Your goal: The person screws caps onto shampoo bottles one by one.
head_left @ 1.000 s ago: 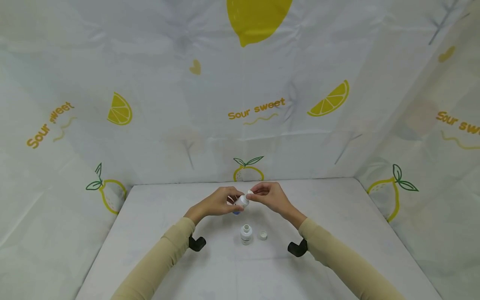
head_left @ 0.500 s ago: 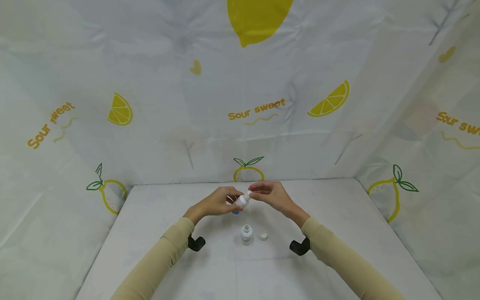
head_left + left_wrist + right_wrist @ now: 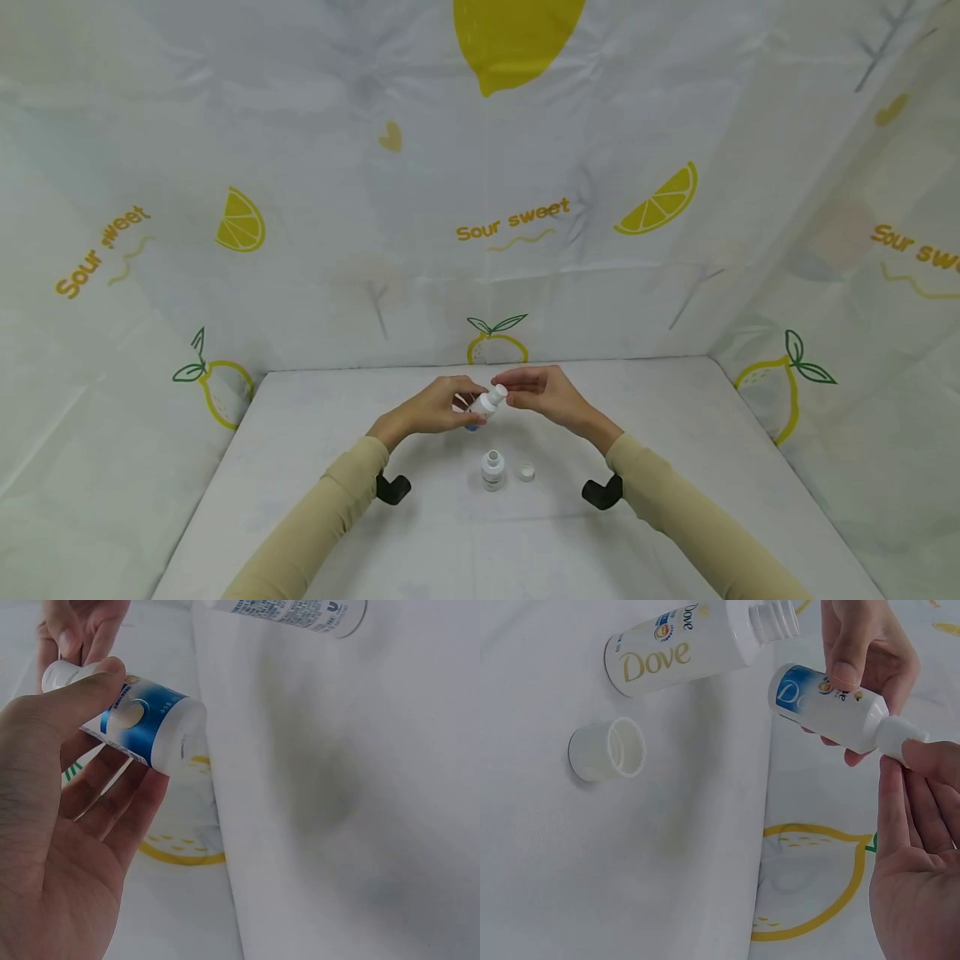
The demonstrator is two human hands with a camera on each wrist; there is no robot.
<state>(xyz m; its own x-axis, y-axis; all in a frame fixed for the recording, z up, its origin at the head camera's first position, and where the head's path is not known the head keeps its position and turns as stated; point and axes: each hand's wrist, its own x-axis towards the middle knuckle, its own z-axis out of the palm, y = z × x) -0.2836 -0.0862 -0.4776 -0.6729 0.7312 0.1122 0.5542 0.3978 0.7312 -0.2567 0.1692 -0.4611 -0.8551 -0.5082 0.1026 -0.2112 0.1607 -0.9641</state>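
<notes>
My left hand [image 3: 437, 405] grips a small white and blue Dove bottle [image 3: 829, 705] above the table, thumb on one side and fingers on the other. The bottle tilts, its capped end up and toward my right hand [image 3: 553, 397]. In the right wrist view, that hand's thumb and forefinger pinch the white screw cap [image 3: 898, 738], which sits on the bottle's neck. A second white Dove bottle [image 3: 492, 473] stands uncapped on the table below the hands, its threaded neck bare. Just right of it lies a loose white cap [image 3: 604, 751], hollow side showing.
The white-covered table [image 3: 420, 542] ends at a white cloth backdrop [image 3: 337, 208] printed with lemons, close behind the hands. Black wrist mounts [image 3: 602, 493] stick out inward from both sleeves.
The right hand's fingers shift and spread around the cap, which shows more plainly now. The left hand and its bottle hold nearly the same place; the standing bottle and loose cap stay put.
</notes>
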